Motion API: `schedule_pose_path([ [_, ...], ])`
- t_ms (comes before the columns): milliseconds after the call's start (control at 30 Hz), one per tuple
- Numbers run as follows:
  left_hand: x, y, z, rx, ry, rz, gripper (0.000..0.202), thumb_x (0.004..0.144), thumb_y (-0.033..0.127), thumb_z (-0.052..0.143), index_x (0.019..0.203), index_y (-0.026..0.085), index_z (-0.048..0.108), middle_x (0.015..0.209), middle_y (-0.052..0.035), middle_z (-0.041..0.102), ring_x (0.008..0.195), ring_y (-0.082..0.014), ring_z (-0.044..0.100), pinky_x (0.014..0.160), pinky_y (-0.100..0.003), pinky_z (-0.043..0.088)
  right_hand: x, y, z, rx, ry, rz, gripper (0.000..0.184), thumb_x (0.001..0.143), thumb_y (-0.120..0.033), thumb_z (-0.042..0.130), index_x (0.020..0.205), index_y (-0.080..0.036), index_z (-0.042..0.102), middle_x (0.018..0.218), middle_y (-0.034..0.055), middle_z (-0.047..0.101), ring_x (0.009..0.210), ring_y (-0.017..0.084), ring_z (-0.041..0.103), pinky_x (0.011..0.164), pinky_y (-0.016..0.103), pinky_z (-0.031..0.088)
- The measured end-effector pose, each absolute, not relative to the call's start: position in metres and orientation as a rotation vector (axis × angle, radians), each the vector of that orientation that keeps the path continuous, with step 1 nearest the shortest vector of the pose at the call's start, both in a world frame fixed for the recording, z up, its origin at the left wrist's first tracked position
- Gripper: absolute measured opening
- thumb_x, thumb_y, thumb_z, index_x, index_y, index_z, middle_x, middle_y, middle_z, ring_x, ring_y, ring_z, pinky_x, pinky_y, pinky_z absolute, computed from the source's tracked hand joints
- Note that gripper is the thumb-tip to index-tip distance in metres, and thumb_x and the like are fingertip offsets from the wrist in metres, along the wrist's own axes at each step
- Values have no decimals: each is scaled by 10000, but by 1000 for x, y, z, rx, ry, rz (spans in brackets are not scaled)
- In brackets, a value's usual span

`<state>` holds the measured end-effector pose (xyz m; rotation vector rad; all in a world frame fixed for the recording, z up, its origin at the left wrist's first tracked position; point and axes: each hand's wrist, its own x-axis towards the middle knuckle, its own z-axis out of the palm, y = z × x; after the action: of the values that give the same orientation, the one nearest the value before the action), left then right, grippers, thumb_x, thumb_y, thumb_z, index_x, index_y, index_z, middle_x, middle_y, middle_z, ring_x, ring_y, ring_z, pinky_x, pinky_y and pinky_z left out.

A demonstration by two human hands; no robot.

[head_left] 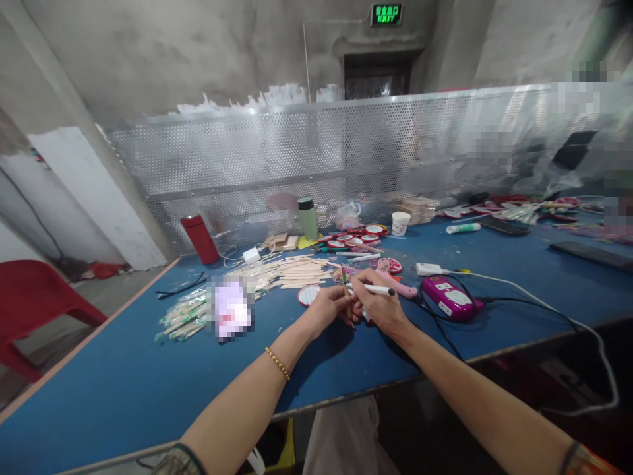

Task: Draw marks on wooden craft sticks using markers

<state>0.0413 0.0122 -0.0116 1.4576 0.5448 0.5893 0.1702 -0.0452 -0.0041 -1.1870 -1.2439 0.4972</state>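
Note:
My right hand [380, 309] is closed around a white marker pen [380, 289], its black end pointing right. The pen's other end meets a narrow wooden stick [345, 278] with a green part near its top. My left hand [325, 311] pinches this stick nearly upright, the lower part hidden by fingers. Just behind the left hand lies a round mirror [308, 295] with a red rim. Loose wooden craft sticks [302, 270] are spread beyond it, near a tangle of colourful bands [353, 272]. A pink curved handle [404, 288] lies right of the right hand.
A purple device [448, 298] with black cords and a white charger [429, 269] are to the right. Green-ended sticks [184, 315] and a blurred phone-like object [231, 309] lie left. Behind stand a red bottle [200, 240], green tumbler [308, 219], paper cup [400, 224] and perforated metal screen [237, 152].

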Motion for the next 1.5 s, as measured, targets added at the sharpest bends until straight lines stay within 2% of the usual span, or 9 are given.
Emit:
schedule_pose_path([
  [433,42,13,-12,1469,544,595,565,591,650,775,705,142,555,596,-31,628,551,-142,631,503,-233,490,169,-45,-2,-1192,-1269,497,336,816,-512,587,665,-224,502,499,-40,553,369,114,532,339,205,422],
  [633,41,12,-11,1484,542,592,532,632,628,760,710,142,560,593,-28,624,548,-139,633,502,-229,489,169,-46,-1,-1179,-1273,497,321,807,-493,578,655,-223,495,498,-40,547,368,110,523,331,199,418],
  [900,41,12,-11,1478,540,589,545,611,637,769,685,141,553,596,-33,625,551,-143,632,502,-235,498,169,-45,-1,-1207,-1271,511,272,803,-450,562,657,-232,490,498,-41,552,365,118,532,330,208,417],
  [1067,41,10,-7,1469,536,574,541,627,631,766,704,139,556,595,-30,630,543,-133,633,496,-220,495,170,-45,-1,-1204,-1243,455,305,805,-477,589,651,-223,520,523,-29,573,385,119,548,349,207,425],
  [1233,41,9,-6,1458,544,579,572,582,649,782,701,140,550,594,-32,634,539,-134,630,491,-221,491,170,-45,-3,-1199,-1247,461,344,815,-513,595,655,-221,510,520,-28,579,387,117,549,349,204,420],
  [1500,41,11,-10,1468,555,591,573,584,657,772,681,141,542,578,-34,616,549,-145,628,496,-237,499,170,-44,-4,-1196,-1255,490,288,817,-462,580,685,-214,519,519,-39,570,369,108,543,330,189,423],
])
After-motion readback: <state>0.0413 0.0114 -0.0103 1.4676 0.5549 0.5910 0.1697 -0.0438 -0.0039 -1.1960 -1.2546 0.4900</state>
